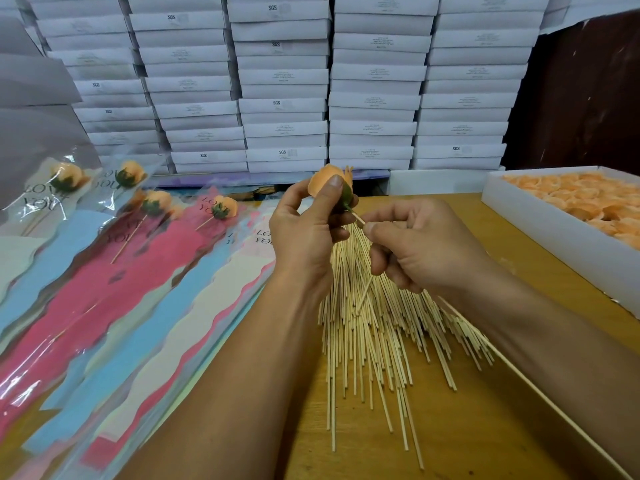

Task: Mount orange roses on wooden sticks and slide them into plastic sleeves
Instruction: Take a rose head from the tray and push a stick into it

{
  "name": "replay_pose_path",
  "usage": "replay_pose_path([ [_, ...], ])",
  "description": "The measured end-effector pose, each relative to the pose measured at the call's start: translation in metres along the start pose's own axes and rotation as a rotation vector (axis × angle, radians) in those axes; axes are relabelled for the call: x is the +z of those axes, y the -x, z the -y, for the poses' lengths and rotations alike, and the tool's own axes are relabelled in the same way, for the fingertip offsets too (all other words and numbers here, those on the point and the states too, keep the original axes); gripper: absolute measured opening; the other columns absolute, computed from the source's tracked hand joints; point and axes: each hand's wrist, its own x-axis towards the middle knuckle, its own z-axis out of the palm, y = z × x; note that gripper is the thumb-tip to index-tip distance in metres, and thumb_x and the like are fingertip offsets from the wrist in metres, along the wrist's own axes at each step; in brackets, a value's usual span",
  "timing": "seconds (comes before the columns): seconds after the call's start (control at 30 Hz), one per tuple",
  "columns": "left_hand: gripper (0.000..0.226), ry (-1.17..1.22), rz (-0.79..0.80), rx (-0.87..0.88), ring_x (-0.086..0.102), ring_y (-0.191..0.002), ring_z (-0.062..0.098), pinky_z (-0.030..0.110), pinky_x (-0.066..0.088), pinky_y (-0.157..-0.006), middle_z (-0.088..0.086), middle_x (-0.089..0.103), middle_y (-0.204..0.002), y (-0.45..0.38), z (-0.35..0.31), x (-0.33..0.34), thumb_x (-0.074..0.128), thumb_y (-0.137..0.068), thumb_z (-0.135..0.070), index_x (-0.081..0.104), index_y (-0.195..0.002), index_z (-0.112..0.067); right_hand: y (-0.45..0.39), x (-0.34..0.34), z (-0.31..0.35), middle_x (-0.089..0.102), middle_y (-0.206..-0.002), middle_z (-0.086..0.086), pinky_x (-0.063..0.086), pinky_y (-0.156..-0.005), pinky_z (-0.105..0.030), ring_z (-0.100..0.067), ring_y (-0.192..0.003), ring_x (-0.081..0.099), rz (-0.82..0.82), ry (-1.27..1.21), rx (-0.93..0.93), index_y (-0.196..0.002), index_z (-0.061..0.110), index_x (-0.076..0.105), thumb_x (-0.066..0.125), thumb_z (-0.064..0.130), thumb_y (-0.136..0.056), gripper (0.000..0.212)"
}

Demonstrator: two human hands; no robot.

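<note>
The pile of wooden sticks [374, 327] serves as the landmark: thin, pale, straight rods fanned loosely on the brown bench [450, 427], tips spreading toward the viewer. Just above the pile's far end both hands work together. The right hand [426, 251] pinches one stick [360, 221] between thumb and forefinger, its grip clenched on the rod near the upper end; the stick's long axis runs up and to the left, from the right hand toward the left. The left hand [308, 230] holds an orange rose [329, 183] by its soft, rounded petals, thumb across the front, the green calyx pointing down and right at the stick. The stick's tip appears to sit at or just inside the rose's base, so the coming move likely turns on pushing along that same diagonal line, rod into flower. The right hand is the nearer one to the stick's free length.

Left of the pile lie glossy, crinkly plastic sleeves [145, 289] with pink, blue and cream wavy liners, overlapping in a fan. Several finished roses [225, 206] on sticks rest in their far ends. Right of the pile, a shallow white tray [540, 223] holds many loose orange blooms. Beyond the pile, stacked white flat boxes [284, 81] form a wall.
</note>
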Motion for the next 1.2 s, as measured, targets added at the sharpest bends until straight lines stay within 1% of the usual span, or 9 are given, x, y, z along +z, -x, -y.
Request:
replay_pose_path([
  [0.13, 0.017, 0.007, 0.005, -0.027, 0.056, -0.057, 0.018, 0.023, 0.045, -0.049, 0.022, 0.07, -0.084, -0.001, 0.001, -0.001, 0.069, -0.092, -0.012, 0.054, -0.099, -0.01, 0.001, 0.001, -0.002, 0.067, -0.056, -0.007, 0.034, -0.033, -0.02, -0.012, -0.035, 0.05, 0.013, 0.006, 0.015, -0.094, 0.012, 0.064, 0.058, 0.011, -0.101, 0.009],
  [0.3, 0.014, -0.016, -0.001, -0.061, 0.059, -0.068, 0.024, 0.021, 0.045, -0.048, 0.018, 0.07, -0.078, -0.003, 0.003, -0.001, 0.066, -0.092, -0.008, 0.054, -0.088, -0.013, 0.002, 0.007, -0.007, 0.067, -0.056, -0.007, 0.035, -0.035, -0.019, -0.012, -0.036, 0.05, 0.043, 0.027, 0.022, -0.099, 0.012, 0.06, 0.054, 0.009, -0.102, 0.008],
  [0.37, 0.014, -0.028, -0.002, -0.063, 0.06, -0.066, 0.023, 0.021, 0.045, -0.047, 0.02, 0.07, -0.08, -0.003, 0.003, -0.002, 0.066, -0.093, -0.007, 0.054, -0.087, -0.013, 0.002, 0.009, -0.008, 0.067, -0.056, -0.006, 0.036, -0.035, -0.019, -0.011, -0.036, 0.051, 0.045, 0.041, 0.036, -0.1, 0.012, 0.059, 0.053, 0.01, -0.103, 0.007],
  [0.47, 0.013, -0.034, 0.003, -0.071, 0.061, -0.064, 0.022, 0.021, 0.046, -0.046, 0.021, 0.069, -0.082, -0.002, 0.004, -0.002, 0.065, -0.093, -0.007, 0.054, -0.09, -0.012, 0.002, 0.008, -0.009, 0.069, -0.059, -0.007, 0.037, -0.035, -0.02, -0.012, -0.037, 0.053, 0.062, 0.02, 0.067, -0.101, 0.011, 0.059, 0.052, 0.011, -0.103, 0.007],
  [0.6, 0.011, -0.023, 0.01, -0.089, 0.064, -0.061, 0.019, 0.024, 0.049, -0.047, 0.021, 0.07, -0.085, -0.001, 0.005, -0.002, 0.066, -0.093, -0.009, 0.057, -0.099, -0.011, 0.0, 0.006, -0.008, 0.073, -0.067, -0.011, 0.039, -0.04, -0.023, -0.014, -0.042, 0.059, 0.118, -0.021, 0.147, -0.102, 0.009, 0.062, 0.053, 0.014, -0.104, 0.01],
  [0.7, 0.015, -0.017, 0.012, -0.094, 0.064, -0.062, 0.019, 0.025, 0.05, -0.048, 0.021, 0.069, -0.086, -0.001, 0.007, -0.002, 0.067, -0.093, -0.009, 0.058, -0.104, -0.008, -0.001, 0.004, -0.008, 0.075, -0.073, -0.013, 0.039, -0.036, -0.021, -0.014, -0.046, 0.063, 0.138, -0.045, 0.18, -0.106, 0.007, 0.064, 0.056, 0.016, -0.102, 0.013],
  [0.97, 0.013, -0.066, -0.001, -0.092, 0.062, -0.06, 0.021, 0.025, 0.048, -0.046, 0.02, 0.066, -0.081, -0.003, 0.014, -0.005, 0.067, -0.092, -0.006, 0.055, -0.096, -0.008, -0.002, 0.005, -0.013, 0.075, -0.072, -0.013, 0.037, -0.036, -0.019, -0.014, -0.048, 0.065, 0.14, -0.044, 0.227, -0.102, 0.008, 0.063, 0.055, 0.014, -0.103, 0.01],
  [1.1, 0.013, -0.082, 0.003, -0.1, 0.06, -0.056, 0.02, 0.026, 0.048, -0.047, 0.018, 0.067, -0.078, -0.004, 0.017, -0.006, 0.067, -0.092, -0.007, 0.056, -0.099, -0.008, -0.004, 0.005, -0.015, 0.076, -0.074, -0.013, 0.037, -0.037, -0.019, -0.014, -0.05, 0.066, 0.167, -0.034, 0.234, -0.101, 0.009, 0.063, 0.054, 0.015, -0.103, 0.011],
  [1.2, 0.016, -0.076, -0.003, -0.124, 0.061, -0.059, 0.019, 0.025, 0.048, -0.046, 0.019, 0.067, -0.082, -0.004, 0.018, -0.005, 0.067, -0.093, -0.009, 0.057, -0.105, -0.007, -0.005, 0.002, -0.017, 0.076, -0.074, -0.013, 0.038, -0.037, -0.019, -0.015, -0.051, 0.067, 0.176, -0.046, 0.248, -0.104, 0.009, 0.062, 0.054, 0.015, -0.103, 0.01],
])
